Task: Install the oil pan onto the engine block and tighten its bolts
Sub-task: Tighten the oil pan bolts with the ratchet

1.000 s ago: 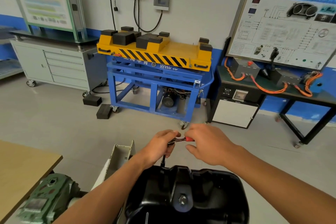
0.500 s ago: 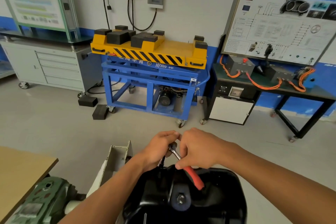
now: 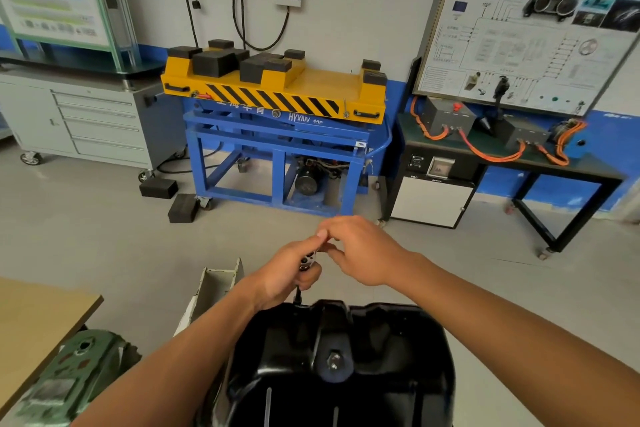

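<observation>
The glossy black oil pan (image 3: pixel 377 360) lies bottom-up just below me, its drain bolt (image 3: pixel 334 361) near the middle. A ratchet wrench (image 3: pixel 307 261) stands over the pan's far rim, and its dark extension (image 3: pixel 297 298) reaches down to the flange. My left hand (image 3: pixel 287 276) grips the ratchet's head and upper shaft. My right hand (image 3: pixel 362 253) is curled around the handle beside the head; the handle itself is hidden under that hand. The engine block under the pan is hidden.
A grey metal bracket (image 3: pixel 216 288) stands left of the pan. A wooden tabletop (image 3: pixel 34 315) and a green casting (image 3: pixel 69 381) sit at lower left. Across the floor stand a blue lift cart with yellow top (image 3: pixel 277 97), a drawer cabinet (image 3: pixel 97 121) and a trainer bench (image 3: pixel 512 156).
The red handle, which pointed towards me over the pan half a second ago, has swung back away and is now hidden under my right hand. My left hand stays on the ratchet head.
</observation>
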The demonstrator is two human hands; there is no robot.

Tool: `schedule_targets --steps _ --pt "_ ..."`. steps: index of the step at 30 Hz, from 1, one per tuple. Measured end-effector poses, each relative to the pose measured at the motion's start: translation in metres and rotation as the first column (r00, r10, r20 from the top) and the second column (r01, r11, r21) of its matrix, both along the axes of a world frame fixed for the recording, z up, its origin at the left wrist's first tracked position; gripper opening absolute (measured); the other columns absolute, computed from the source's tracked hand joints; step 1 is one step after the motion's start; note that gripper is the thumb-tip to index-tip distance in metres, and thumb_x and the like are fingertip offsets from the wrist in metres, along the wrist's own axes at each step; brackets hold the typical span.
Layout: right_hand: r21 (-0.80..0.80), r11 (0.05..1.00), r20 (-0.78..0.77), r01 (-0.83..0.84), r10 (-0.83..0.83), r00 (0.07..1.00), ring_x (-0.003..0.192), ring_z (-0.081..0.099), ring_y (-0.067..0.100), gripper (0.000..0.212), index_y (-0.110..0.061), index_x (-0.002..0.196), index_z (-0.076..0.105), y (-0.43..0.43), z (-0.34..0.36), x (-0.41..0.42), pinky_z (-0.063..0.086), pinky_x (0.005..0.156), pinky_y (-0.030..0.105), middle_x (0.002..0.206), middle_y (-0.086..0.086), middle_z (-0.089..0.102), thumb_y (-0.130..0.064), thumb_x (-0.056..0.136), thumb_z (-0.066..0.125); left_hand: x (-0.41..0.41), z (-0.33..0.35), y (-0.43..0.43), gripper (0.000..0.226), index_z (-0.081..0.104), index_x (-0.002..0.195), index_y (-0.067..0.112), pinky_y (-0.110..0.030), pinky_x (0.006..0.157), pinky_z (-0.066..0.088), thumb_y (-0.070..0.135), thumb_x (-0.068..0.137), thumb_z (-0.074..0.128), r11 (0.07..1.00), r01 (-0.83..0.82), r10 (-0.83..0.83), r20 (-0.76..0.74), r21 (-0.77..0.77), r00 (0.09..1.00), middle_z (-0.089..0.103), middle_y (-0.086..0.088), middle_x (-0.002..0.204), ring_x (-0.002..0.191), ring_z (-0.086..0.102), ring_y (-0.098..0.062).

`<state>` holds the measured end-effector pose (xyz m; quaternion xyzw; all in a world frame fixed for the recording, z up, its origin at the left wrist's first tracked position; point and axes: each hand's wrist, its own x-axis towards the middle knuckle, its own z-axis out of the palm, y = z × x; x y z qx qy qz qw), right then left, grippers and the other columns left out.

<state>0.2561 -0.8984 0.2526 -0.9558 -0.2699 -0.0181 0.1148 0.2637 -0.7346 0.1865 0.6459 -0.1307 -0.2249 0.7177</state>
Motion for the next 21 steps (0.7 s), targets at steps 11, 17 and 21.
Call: schedule_targets --steps 11,17,21 --pt "-0.136 0.99 -0.137 -0.026 0.007 0.991 0.048 0.052 0.013 0.043 -0.016 0.052 0.057 0.012 0.028 -0.043 0.047 0.053 0.032 0.047 0.001 0.055 -0.036 0.088 0.065 0.006 -0.002 -0.009 0.015 0.071 0.098 0.007 -0.025 0.048 0.034 0.013 0.093 0.058 0.965 -0.25 0.243 0.08 0.085 0.967 0.054 -0.009 0.068 0.055 0.044 -0.015" --pt "-0.143 0.99 -0.217 0.009 -0.04 0.975 0.048 0.044 0.01 0.036 -0.017 0.053 0.06 0.025 0.032 -0.043 0.038 0.05 0.028 0.048 -0.005 0.05 -0.037 0.08 0.073 0.002 -0.003 -0.005 0.032 0.073 0.072 0.025 -0.024 0.052 0.033 0.013 0.094 0.052 0.977 -0.211 0.207 0.097 0.03 0.973 0.054 -0.003 0.065 0.058 0.044 -0.012" --pt "-0.312 0.95 -0.279 -0.011 -0.081 0.957 0.064 0.06 0.015 0.02 -0.015 0.079 0.076 0.015 0.042 -0.023 0.052 0.062 0.03 0.068 0.002 0.07 -0.035 0.08 0.076 0.003 -0.004 -0.003 0.032 0.071 0.082 0.014 -0.028 0.051 0.019 0.011 0.101 0.046 0.981 -0.193 0.193 -0.007 0.003 0.981 0.042 -0.005 0.06 0.051 0.028 -0.013"
